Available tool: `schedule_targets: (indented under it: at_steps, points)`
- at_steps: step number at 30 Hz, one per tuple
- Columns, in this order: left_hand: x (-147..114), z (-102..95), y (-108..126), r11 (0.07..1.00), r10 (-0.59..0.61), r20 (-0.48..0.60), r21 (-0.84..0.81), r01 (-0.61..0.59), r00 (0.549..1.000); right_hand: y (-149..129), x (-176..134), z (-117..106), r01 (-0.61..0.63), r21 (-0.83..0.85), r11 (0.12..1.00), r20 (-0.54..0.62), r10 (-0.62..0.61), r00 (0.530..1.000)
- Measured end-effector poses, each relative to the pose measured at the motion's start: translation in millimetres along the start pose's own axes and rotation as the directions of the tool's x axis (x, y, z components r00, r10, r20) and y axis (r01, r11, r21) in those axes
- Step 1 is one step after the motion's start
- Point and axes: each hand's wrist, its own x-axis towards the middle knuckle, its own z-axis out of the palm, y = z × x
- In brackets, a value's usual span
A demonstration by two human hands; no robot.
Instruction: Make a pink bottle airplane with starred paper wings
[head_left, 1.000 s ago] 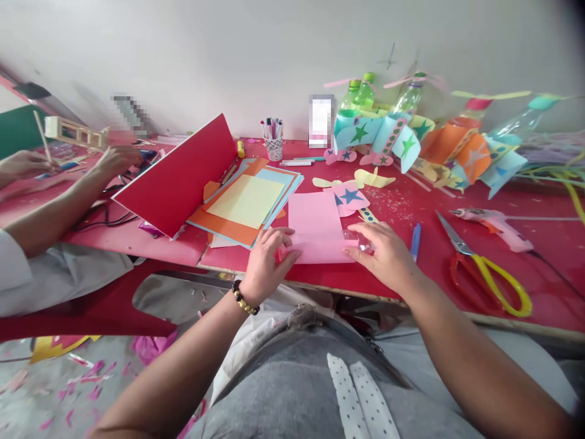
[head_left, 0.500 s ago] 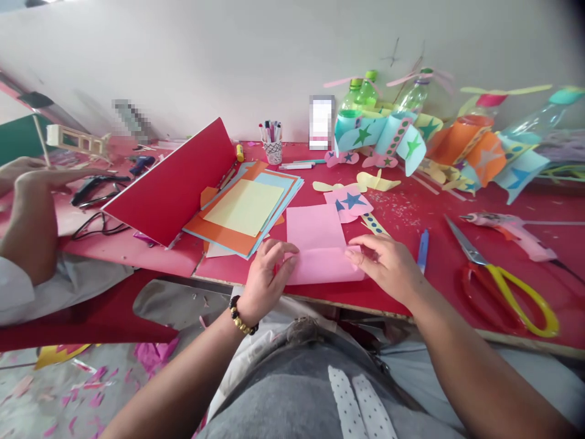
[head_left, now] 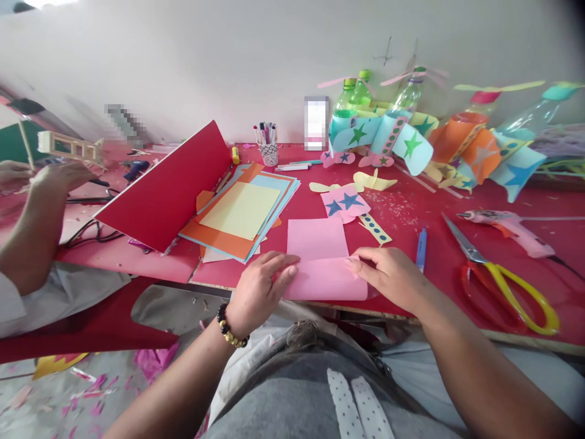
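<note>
Pink paper (head_left: 325, 277) sits right at the counter's (head_left: 404, 228) front edge, curled part running along it, flat part toward the back. Left hand (head_left: 260, 285) and right hand (head_left: 390, 273) pinch opposite ends, about equally near; fingertips kinda blurry though.

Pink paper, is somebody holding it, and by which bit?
Yes: the left hand and right hand hold the pink paper by the two ends of its curled near part.
</note>
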Motion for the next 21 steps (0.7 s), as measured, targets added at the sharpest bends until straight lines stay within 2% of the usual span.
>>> schedule_targets:
  at_steps: [7, 9, 11, 13, 15, 16, 18, 21]
  points:
    - [2, -2.2, -3, 0.999, 0.034, 0.075, 0.015, -0.035, 0.997, 1, -3, 6, 0.001, 0.003, 1.000, -0.061, -0.001, 0.998]
    - [3, -1.8, -5, 0.999, 0.034, 0.078, 0.017, -0.035, 0.996, 3, -4, 6, 0.020, 0.014, 1.000, -0.112, -0.018, 0.994]
    - [4, -1.5, -5, 0.999, 0.031, 0.076, 0.021, -0.033, 0.997, 3, -6, 4, 0.126, 0.036, 0.991, -0.199, -0.116, 0.973]
    - [4, -1.3, -6, 0.999, 0.032, 0.073, 0.024, -0.034, 0.997, 2, -10, 0, 0.298, 0.031, 0.954, -0.239, -0.282, 0.929]
    - [4, -1.3, -5, 0.999, 0.036, 0.070, 0.025, -0.038, 0.997, -1, -13, -3, 0.414, 0.001, 0.910, -0.173, -0.408, 0.896]
    - [4, -1.4, -4, 0.999, 0.039, 0.069, 0.026, -0.041, 0.997, -2, -15, -3, 0.435, -0.019, 0.900, -0.121, -0.434, 0.893]
    - [4, -1.8, -4, 0.999, 0.044, 0.069, 0.027, -0.046, 0.997, -3, -18, 0, 0.427, -0.058, 0.902, -0.046, -0.430, 0.902]
    - [4, -3.6, -5, 0.998, 0.058, 0.083, 0.026, -0.061, 0.995, -3, -20, 9, 0.397, -0.106, 0.912, -0.031, -0.402, 0.915]
